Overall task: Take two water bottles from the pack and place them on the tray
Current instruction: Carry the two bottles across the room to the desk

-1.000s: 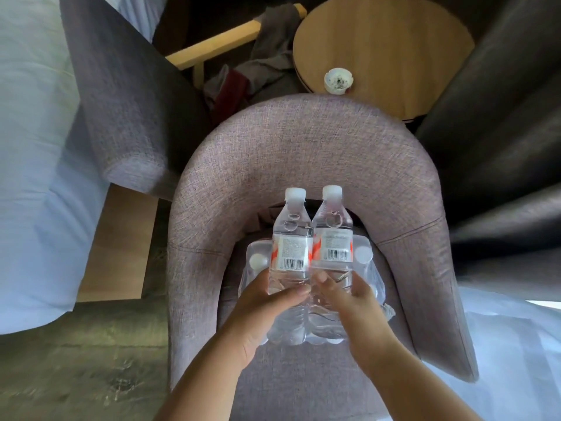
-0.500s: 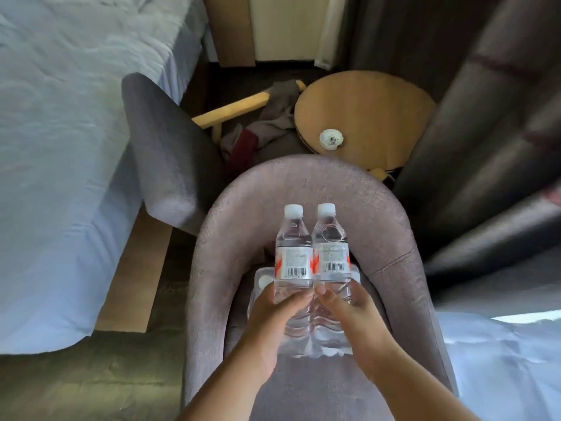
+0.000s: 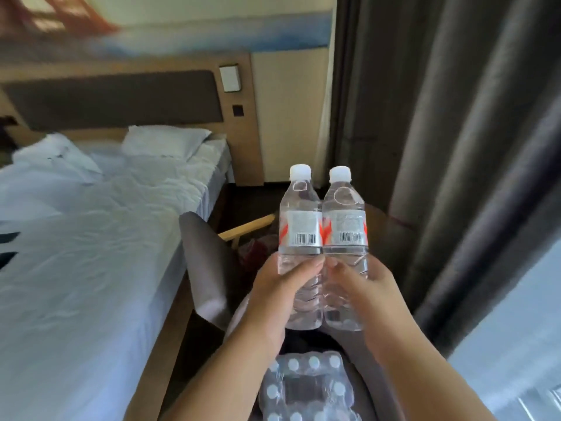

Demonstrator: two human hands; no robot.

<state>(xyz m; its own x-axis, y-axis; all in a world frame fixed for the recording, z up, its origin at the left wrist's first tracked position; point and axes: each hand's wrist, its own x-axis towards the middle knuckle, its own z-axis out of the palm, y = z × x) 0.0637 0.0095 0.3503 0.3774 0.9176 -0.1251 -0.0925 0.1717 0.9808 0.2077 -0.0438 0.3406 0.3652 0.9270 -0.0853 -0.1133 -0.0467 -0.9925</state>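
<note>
Two clear water bottles with white caps and white-red labels stand upright side by side in the air, touching. My left hand (image 3: 279, 287) grips the lower part of the left bottle (image 3: 300, 232). My right hand (image 3: 364, 287) grips the lower part of the right bottle (image 3: 344, 232). Below them, the shrink-wrapped pack of bottles (image 3: 306, 387) lies on the grey chair seat, with a gap in its middle. No tray is in view.
A bed with white sheets (image 3: 91, 238) fills the left side. A second grey chair (image 3: 206, 262) stands between the bed and my hands. Dark curtains (image 3: 440, 147) hang on the right. A wooden headboard panel (image 3: 239, 117) is at the back.
Both hands have lifted the two bottles well above the pack. My view has tilted up from the chair and round table to the bed, headboard and curtains.
</note>
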